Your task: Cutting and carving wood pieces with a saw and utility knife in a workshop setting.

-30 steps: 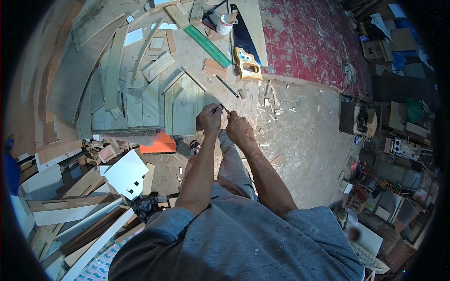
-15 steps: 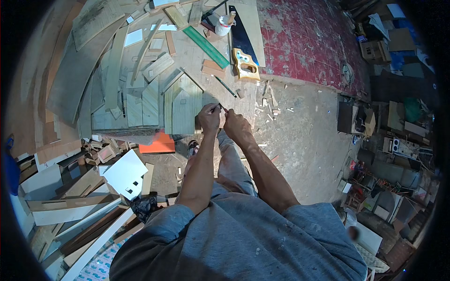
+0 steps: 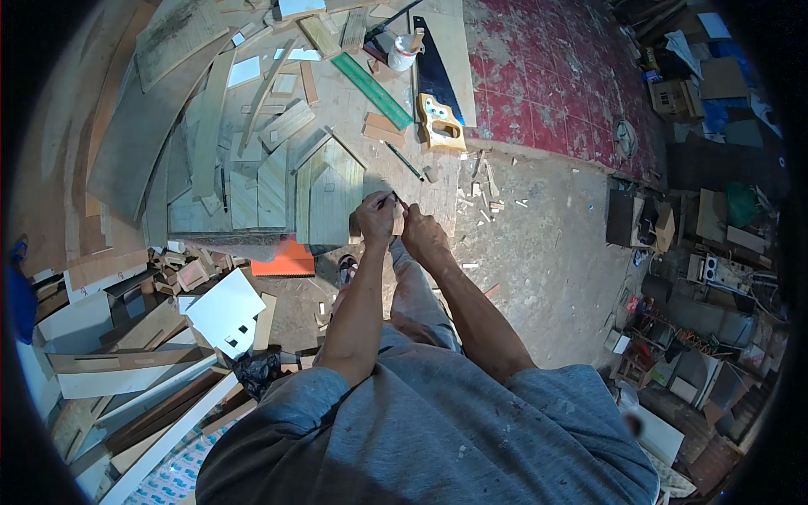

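In the middle of the scene, above a dusty concrete floor, both hands meet over a small wooden piece.

Left hand: the left hand (image 3: 374, 219) is curled closed around a small wooden block (image 3: 397, 220), fingers wrapped on its left side.

Right hand: the right hand (image 3: 423, 234) is pinched narrow on a thin dark pencil-like tool (image 3: 396, 199), whose tip touches the top of the block; the hand sits just right of the left one, the two touching.

Small wooden block: held between the two hands, in the air, just right of the house-shaped panel; its far face is hidden by the fingers.

House-shaped panel: a pale green plank panel with a pointed top (image 3: 329, 194) lies flat on the floor just left of the hands.

Far side: a handsaw with a yellow handle (image 3: 439, 93) lies on a board, a green strip (image 3: 383, 91) to its left, a white cup (image 3: 403, 53) beyond.

Near left: an orange sheet (image 3: 284, 259) lies near the panel; a white house-shaped cut-out (image 3: 225, 310) rests on a pile of wood offcuts (image 3: 143, 337).

Right: red patterned flooring (image 3: 555, 76) far off, cluttered boxes (image 3: 707, 252) at the edge.
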`<state>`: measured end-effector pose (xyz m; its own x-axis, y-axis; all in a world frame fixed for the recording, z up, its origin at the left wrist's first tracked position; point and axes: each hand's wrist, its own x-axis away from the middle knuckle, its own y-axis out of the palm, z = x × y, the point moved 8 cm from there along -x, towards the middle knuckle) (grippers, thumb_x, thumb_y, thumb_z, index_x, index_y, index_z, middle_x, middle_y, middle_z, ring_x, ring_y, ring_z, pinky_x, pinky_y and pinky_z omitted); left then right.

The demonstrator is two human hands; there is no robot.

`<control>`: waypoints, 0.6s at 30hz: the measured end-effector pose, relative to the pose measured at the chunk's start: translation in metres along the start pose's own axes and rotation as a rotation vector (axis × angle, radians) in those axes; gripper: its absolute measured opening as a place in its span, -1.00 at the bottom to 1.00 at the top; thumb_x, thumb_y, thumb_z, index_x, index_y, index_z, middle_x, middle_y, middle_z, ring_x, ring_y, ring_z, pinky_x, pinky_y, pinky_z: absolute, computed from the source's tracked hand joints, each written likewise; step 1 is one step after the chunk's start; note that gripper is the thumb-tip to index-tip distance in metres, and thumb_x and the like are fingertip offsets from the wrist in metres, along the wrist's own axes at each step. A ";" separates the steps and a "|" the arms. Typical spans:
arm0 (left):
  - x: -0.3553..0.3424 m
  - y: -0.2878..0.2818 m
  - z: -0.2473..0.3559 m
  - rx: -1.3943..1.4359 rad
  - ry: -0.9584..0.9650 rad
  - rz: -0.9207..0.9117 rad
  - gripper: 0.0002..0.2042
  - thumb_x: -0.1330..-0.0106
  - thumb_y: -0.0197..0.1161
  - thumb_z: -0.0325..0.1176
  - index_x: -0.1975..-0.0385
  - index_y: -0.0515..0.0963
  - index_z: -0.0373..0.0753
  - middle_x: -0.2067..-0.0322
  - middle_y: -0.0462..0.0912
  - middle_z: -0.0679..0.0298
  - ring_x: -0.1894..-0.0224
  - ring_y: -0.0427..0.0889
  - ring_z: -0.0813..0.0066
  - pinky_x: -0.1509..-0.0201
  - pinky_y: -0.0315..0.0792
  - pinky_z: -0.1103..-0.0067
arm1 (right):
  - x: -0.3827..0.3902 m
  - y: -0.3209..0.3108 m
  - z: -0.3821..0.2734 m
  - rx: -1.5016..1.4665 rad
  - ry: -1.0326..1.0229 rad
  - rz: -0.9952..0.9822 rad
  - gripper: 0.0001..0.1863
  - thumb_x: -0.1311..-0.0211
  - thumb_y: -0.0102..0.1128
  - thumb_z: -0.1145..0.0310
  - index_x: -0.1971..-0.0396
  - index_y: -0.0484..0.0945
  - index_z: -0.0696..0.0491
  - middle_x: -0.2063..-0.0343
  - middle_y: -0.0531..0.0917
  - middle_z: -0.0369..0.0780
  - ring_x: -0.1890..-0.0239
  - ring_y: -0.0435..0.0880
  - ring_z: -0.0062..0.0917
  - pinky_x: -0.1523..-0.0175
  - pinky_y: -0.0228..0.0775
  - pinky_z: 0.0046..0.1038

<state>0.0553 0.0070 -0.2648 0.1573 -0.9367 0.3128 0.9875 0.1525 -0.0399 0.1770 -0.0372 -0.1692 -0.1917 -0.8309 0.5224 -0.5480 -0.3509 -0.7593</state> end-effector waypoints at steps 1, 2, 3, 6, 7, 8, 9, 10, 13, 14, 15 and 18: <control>0.000 0.000 0.001 -0.017 0.007 -0.011 -0.80 -0.19 0.35 -0.49 0.22 0.67 -0.45 0.32 0.74 0.16 0.33 0.67 0.54 0.21 0.55 0.63 | 0.000 0.001 0.001 -0.001 0.001 -0.002 -0.66 -0.48 -0.20 0.18 0.12 0.36 0.20 0.41 0.62 0.25 0.29 0.65 0.21 0.19 0.47 0.12; 0.001 0.001 0.003 -0.035 0.015 -0.022 -0.80 -0.20 0.35 -0.49 0.21 0.67 -0.44 0.33 0.74 0.16 0.34 0.67 0.54 0.23 0.55 0.63 | -0.001 0.001 0.001 0.008 -0.001 0.002 -0.66 -0.48 -0.20 0.19 0.13 0.35 0.20 0.42 0.62 0.25 0.30 0.64 0.22 0.20 0.47 0.12; 0.001 0.001 0.003 -0.036 0.013 -0.023 -0.80 -0.20 0.35 -0.49 0.21 0.67 -0.44 0.33 0.74 0.16 0.34 0.67 0.54 0.23 0.55 0.63 | -0.001 0.001 0.002 0.016 -0.003 0.007 -0.67 -0.48 -0.20 0.19 0.13 0.34 0.19 0.42 0.62 0.26 0.31 0.64 0.22 0.21 0.47 0.12; -0.002 0.001 -0.003 0.000 -0.009 -0.029 -0.80 -0.21 0.34 -0.49 0.21 0.67 -0.44 0.33 0.74 0.18 0.36 0.66 0.56 0.27 0.54 0.62 | -0.002 0.002 0.001 -0.015 -0.013 0.002 -0.68 -0.48 -0.19 0.19 0.15 0.34 0.18 0.42 0.62 0.26 0.30 0.64 0.22 0.22 0.47 0.12; -0.002 0.001 -0.002 -0.035 0.024 -0.027 -0.80 -0.22 0.33 -0.49 0.20 0.67 -0.43 0.33 0.74 0.18 0.36 0.66 0.56 0.28 0.54 0.62 | -0.002 0.004 0.004 -0.014 -0.013 0.005 -0.68 -0.48 -0.19 0.19 0.15 0.34 0.18 0.42 0.62 0.26 0.30 0.64 0.22 0.22 0.47 0.12; -0.001 0.002 0.000 -0.069 0.058 -0.024 -0.81 -0.22 0.33 -0.49 0.20 0.67 -0.43 0.34 0.74 0.18 0.36 0.66 0.56 0.29 0.54 0.62 | -0.003 0.007 0.007 -0.027 -0.005 0.003 -0.67 -0.48 -0.19 0.18 0.14 0.34 0.18 0.40 0.62 0.27 0.28 0.64 0.22 0.21 0.46 0.12; 0.000 0.004 -0.001 -0.067 0.059 -0.026 -0.81 -0.22 0.33 -0.49 0.20 0.67 -0.43 0.34 0.74 0.18 0.36 0.66 0.56 0.29 0.54 0.62 | -0.003 0.009 0.010 -0.040 0.003 0.003 -0.66 -0.48 -0.19 0.17 0.13 0.34 0.18 0.39 0.62 0.27 0.27 0.64 0.22 0.19 0.45 0.13; -0.002 0.003 -0.006 -0.051 0.030 -0.019 -0.81 -0.22 0.33 -0.49 0.21 0.66 -0.43 0.33 0.74 0.17 0.36 0.66 0.55 0.27 0.55 0.62 | -0.003 0.006 0.005 -0.040 -0.002 0.005 -0.66 -0.48 -0.19 0.17 0.13 0.34 0.18 0.39 0.62 0.27 0.27 0.64 0.22 0.19 0.45 0.13; -0.007 0.005 -0.013 -0.026 -0.010 -0.023 -0.81 -0.21 0.33 -0.50 0.22 0.66 -0.44 0.33 0.74 0.16 0.34 0.67 0.54 0.23 0.56 0.62 | -0.006 0.005 0.001 -0.074 0.042 -0.055 -0.62 -0.48 -0.21 0.14 0.09 0.37 0.19 0.34 0.62 0.27 0.20 0.63 0.22 0.10 0.42 0.13; -0.007 0.007 -0.015 -0.019 -0.026 -0.037 -0.81 -0.21 0.33 -0.50 0.22 0.65 -0.45 0.33 0.74 0.15 0.33 0.67 0.53 0.20 0.56 0.62 | -0.010 0.005 0.004 -0.076 0.074 -0.066 -0.60 -0.48 -0.21 0.13 0.07 0.39 0.19 0.32 0.62 0.27 0.16 0.61 0.22 0.06 0.41 0.13; -0.007 0.008 -0.016 -0.018 -0.026 -0.039 -0.81 -0.21 0.33 -0.50 0.22 0.65 -0.45 0.33 0.74 0.15 0.33 0.67 0.53 0.20 0.56 0.62 | -0.011 0.006 0.008 -0.078 0.106 -0.076 -0.58 -0.48 -0.22 0.11 0.06 0.40 0.20 0.30 0.62 0.27 0.12 0.60 0.21 0.02 0.39 0.12; -0.002 0.003 -0.013 -0.069 0.064 -0.004 -0.82 -0.20 0.34 -0.51 0.24 0.65 -0.45 0.34 0.74 0.15 0.32 0.68 0.52 0.19 0.56 0.61 | -0.005 0.005 0.001 -0.099 0.126 -0.070 -0.57 -0.49 -0.24 0.11 0.05 0.42 0.20 0.28 0.62 0.26 0.08 0.59 0.19 -0.02 0.37 0.11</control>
<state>0.0585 0.0056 -0.2775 0.1519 -0.9559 0.2515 0.9861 0.1292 -0.1047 0.1758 -0.0352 -0.1763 -0.2475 -0.7428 0.6221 -0.6398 -0.3568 -0.6807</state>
